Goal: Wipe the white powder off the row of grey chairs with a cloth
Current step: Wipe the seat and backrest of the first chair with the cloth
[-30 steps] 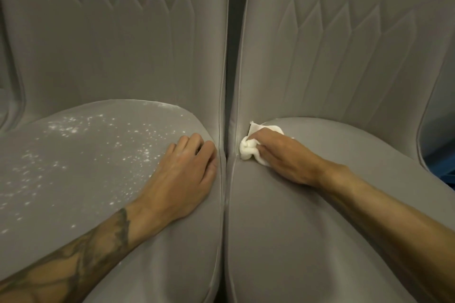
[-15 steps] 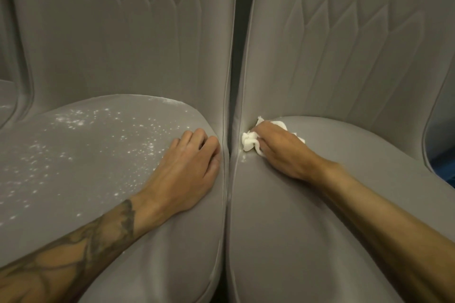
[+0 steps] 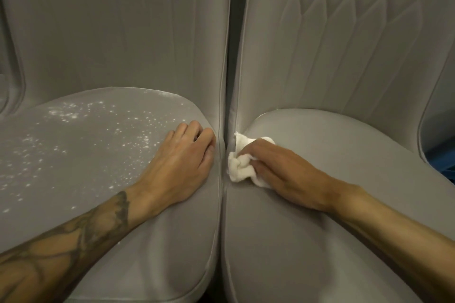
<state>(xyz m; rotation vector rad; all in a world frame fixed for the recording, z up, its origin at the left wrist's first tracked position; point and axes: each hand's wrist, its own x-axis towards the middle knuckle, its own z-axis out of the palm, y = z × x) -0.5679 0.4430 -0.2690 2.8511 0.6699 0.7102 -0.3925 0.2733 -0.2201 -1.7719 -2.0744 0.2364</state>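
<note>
The right hand [image 3: 283, 170] grips a bunched white cloth [image 3: 242, 167] at centre frame, its fingers [image 3: 256, 149] curled over it, pressing it onto the inner edge of the right chair [image 3: 320, 241] beside the gap. The left hand [image 3: 182, 165] rests flat on the left chair [image 3: 81, 155], fingers close together and slightly bent. White powder [image 3: 73, 135] speckles that seat at left.

chairs [image 3: 320, 204] grey, quilted | powder [image 3: 73, 130] white specks | cloth [image 3: 240, 167] white
</note>
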